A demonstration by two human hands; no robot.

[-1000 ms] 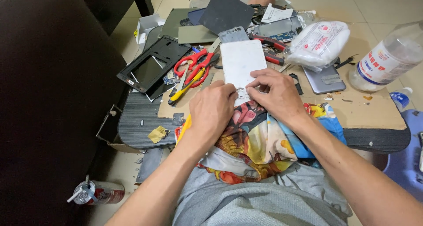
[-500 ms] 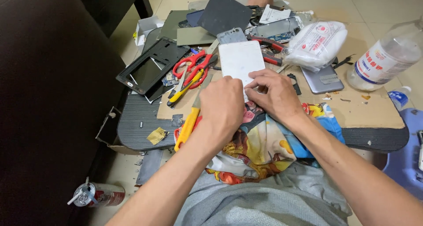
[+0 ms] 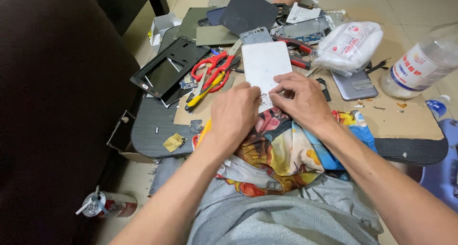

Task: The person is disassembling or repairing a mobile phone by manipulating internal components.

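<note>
Nearest the camera, a colourful cloth (image 3: 281,152) drapes over the lap and table edge. Just past it, left hand (image 3: 236,113) and right hand (image 3: 300,99) both pinch the near end of a white phone back panel (image 3: 265,63), fingers curled narrow on its edge. Panel lies flat on the brown cardboard (image 3: 381,113), long axis running near-to-far, far end pointing away. Left of it: red scissors (image 3: 213,70), black frame (image 3: 168,68). Far right: white bag (image 3: 350,44), clear bottle (image 3: 422,63).

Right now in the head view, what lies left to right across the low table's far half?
Black phone frame → red-handled scissors → white phone back panel, pinned at its near end by left hand and right hand → white plastic bag → clear bottle.
</note>
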